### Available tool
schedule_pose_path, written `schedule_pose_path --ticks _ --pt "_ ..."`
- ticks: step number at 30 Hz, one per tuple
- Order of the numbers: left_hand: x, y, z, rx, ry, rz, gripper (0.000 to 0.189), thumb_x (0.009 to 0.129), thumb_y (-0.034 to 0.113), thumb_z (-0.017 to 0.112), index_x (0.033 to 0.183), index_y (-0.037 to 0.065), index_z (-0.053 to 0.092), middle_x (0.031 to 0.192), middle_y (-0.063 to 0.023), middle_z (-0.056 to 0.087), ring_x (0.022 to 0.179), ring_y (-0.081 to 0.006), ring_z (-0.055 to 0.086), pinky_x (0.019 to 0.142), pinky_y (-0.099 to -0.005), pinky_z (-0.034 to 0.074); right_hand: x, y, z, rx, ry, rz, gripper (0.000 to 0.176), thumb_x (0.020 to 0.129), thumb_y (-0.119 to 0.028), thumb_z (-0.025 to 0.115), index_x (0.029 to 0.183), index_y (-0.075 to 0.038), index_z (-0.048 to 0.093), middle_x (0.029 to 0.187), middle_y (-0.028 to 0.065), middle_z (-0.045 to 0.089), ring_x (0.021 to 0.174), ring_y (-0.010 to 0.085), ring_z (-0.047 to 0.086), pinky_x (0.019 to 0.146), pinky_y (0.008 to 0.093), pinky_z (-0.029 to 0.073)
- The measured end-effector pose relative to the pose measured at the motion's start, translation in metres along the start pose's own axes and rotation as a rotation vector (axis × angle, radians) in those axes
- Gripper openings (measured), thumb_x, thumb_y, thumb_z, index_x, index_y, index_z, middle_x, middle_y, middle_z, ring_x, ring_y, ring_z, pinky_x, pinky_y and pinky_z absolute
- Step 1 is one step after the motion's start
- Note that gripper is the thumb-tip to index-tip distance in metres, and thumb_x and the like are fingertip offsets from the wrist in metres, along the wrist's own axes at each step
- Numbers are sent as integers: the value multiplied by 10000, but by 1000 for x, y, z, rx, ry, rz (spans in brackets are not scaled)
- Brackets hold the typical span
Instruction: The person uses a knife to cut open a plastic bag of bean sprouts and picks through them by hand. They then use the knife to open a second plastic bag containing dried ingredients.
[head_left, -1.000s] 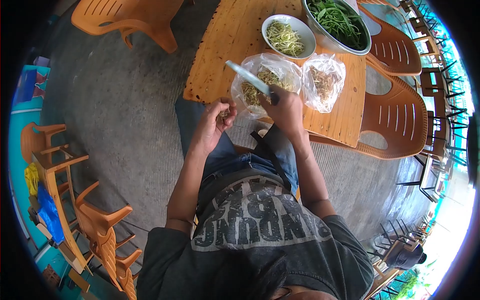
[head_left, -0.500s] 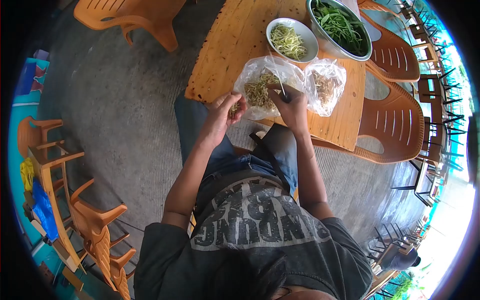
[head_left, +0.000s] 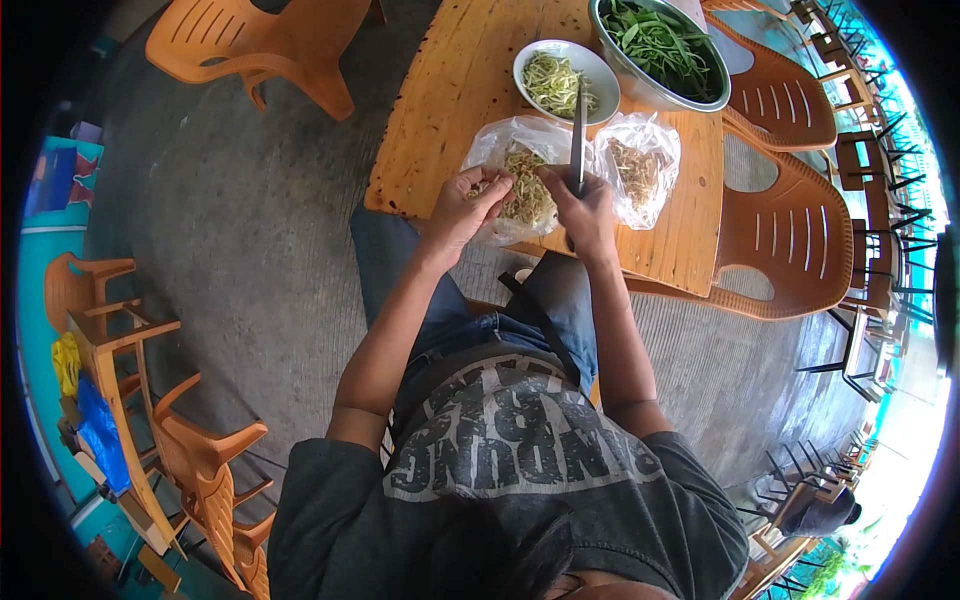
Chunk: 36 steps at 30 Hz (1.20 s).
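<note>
My right hand [head_left: 587, 210] is closed around the handle of a knife [head_left: 578, 140], whose blade points away from me over the edge of a white bowl [head_left: 604, 78] of pale sprouts. My left hand [head_left: 474, 208] is closed on some bean sprouts, its fingertips pinched together. Between and behind the two hands lies an open plastic bag [head_left: 480, 150] of bean sprouts [head_left: 525, 188]. To the right of the knife, a second plastic bag [head_left: 665, 150] holds thin brownish trimmings [head_left: 638, 168].
A metal bowl [head_left: 722, 95] of green leaves stands at the far right of the wooden table [head_left: 420, 150]. Orange plastic chairs [head_left: 785, 235] stand along its right side, another chair [head_left: 290, 50] at upper left. Stacked chairs [head_left: 215, 500] are at lower left.
The knife has swung upright, its blade now clearly visible. My left hand has moved slightly right, closer to my right hand. The view has shifted a little.
</note>
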<state>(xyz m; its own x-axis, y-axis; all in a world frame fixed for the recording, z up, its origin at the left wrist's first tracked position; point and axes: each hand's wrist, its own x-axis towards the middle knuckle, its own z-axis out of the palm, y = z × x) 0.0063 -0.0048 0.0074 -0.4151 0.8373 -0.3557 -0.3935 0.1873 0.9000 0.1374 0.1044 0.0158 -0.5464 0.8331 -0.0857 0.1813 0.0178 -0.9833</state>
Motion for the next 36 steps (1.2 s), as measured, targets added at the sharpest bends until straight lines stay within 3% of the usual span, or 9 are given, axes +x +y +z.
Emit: schedule_pose_path --ticks 3,6,10,16,25,28,34,36 --pt "1 -1 0 -12 -1 9 190 908 195 598 1005 34 621 804 -28 619 562 -3 437 482 -156 333 6 5 -11 235 -109 261 207 832 -150 689 896 47 693 629 -28 576 545 20 454 476 199 338" --pt "5 -1 -1 -18 -10 17 190 900 197 611 1001 37 629 802 -30 621 558 -2 438 478 -153 329 6 5 -5 -24 -17 21 210 825 -174 700 890 26 696 578 -47 525 468 18 392 420 203 280" --pt "5 -1 3 19 -1 43 186 892 205 623 984 46 648 790 -21 624 555 -3 441 478 -152 328 5 3 -5 80 -29 176 210 848 -188 676 901 14 693 556 -64 480 432 9 345 388 206 228" --pt "13 -6 3 53 -18 14 219 905 252 605 991 60 664 764 17 627 547 1 436 476 -158 327 6 8 -11 395 -176 231 199 880 -169 639 964 8 674 554 -84 439 430 4 315 389 199 207" --pt "17 -2 9 24 -19 0 164 884 228 637 925 71 659 754 24 637 557 13 447 477 -147 332 0 2 -6 180 -153 144 190 898 -160 609 1001 -15 674 573 -94 438 460 -3 322 410 191 222" --pt "18 -5 9 -11 2 33 135 874 207 651 892 74 650 751 21 633 554 11 444 473 -148 328 -2 -3 -8 312 -211 124 201 904 -167 596 1011 -13 669 576 -87 445 462 -1 331 408 190 226" --pt "16 -7 3 22 33 98 141 872 205 653 886 64 657 751 9 636 535 6 426 465 -154 316 0 13 -15 214 -73 134 200 911 -170 582 988 -2 660 580 -71 436 456 1 315 403 185 220" --pt "14 -4 2 30 32 84 147 867 196 658 910 55 665 767 7 640 555 6 450 477 -151 332 -1 13 -18 293 -111 193 225 910 -181 587 1003 18 635 578 -76 393 448 4 296 402 187 212"
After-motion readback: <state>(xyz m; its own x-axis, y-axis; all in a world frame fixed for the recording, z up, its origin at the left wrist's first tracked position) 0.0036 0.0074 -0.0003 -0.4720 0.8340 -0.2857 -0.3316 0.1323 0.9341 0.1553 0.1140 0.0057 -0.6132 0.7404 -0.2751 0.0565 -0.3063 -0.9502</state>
